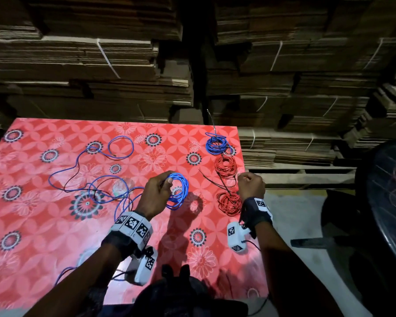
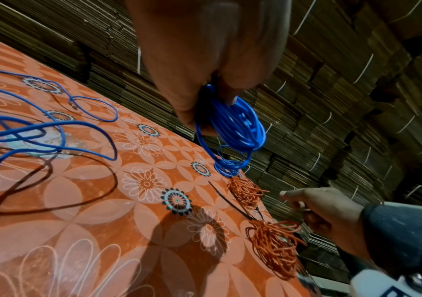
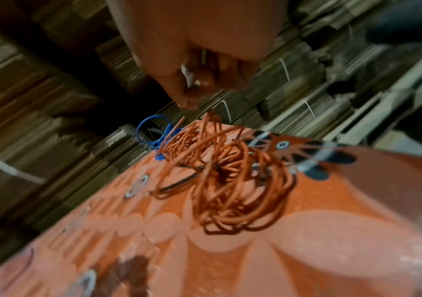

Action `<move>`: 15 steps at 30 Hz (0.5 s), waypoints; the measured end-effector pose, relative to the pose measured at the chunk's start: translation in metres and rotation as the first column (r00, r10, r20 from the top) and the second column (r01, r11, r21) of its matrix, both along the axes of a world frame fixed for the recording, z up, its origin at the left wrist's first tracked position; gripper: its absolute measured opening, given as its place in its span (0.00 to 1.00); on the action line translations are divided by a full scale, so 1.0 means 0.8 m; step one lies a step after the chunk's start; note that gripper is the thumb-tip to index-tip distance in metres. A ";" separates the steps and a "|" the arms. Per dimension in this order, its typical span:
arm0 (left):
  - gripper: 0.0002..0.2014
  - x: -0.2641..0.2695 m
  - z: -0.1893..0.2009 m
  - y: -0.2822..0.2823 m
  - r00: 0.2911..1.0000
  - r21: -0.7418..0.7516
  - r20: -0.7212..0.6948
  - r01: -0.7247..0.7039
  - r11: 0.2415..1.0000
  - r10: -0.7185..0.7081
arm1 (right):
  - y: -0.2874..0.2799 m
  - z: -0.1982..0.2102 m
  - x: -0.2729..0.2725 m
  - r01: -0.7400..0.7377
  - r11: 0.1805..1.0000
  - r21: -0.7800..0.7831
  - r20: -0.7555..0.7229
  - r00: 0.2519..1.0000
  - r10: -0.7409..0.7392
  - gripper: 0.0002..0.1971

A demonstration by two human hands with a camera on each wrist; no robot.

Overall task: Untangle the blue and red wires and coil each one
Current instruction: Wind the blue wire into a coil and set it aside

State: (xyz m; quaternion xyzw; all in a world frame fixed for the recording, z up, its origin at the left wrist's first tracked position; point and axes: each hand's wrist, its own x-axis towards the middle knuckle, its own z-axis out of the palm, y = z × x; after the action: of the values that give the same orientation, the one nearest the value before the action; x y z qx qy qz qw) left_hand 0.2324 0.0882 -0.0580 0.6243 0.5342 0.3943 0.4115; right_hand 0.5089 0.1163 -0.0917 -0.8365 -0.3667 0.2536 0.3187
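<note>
Three coils lie finished while the left hand pinches a half-wound blue coil, loose wire remaining; right hand curled, apparently empty.

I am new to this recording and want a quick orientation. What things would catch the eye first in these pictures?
First, the bright blue coil that the left hand holds above the middle of the red flowered tablecloth. To its left a loose blue wire still sprawls in loops. Along the cloth's right edge lie a small blue coil and two red coils, with the right hand curled beside them.
</note>
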 end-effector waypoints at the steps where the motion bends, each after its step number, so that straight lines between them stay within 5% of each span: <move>1: 0.11 0.000 -0.001 0.003 1.000 0.003 0.002 0.001 1.000 -0.001 | 0.005 -0.001 0.001 0.003 1.000 -0.017 0.007 1.000 -0.003 0.09; 8: 0.10 0.003 -0.002 0.018 1.000 -0.030 0.009 -0.012 0.999 0.013 | 0.029 -0.018 0.010 -0.106 0.932 -0.347 0.126 0.979 0.158 0.16; 15: 0.10 0.000 -0.014 0.017 1.000 -0.028 0.006 -0.013 1.000 0.013 | 0.035 -0.030 0.011 -0.073 0.916 -0.395 0.143 0.980 0.140 0.17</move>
State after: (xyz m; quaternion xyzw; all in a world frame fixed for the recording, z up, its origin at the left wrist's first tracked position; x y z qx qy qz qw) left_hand 0.2327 0.1021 -0.0689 0.6138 0.5424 0.3914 0.4193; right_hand 0.5176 0.1443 -0.1157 -0.8800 -0.3799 0.2666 0.1004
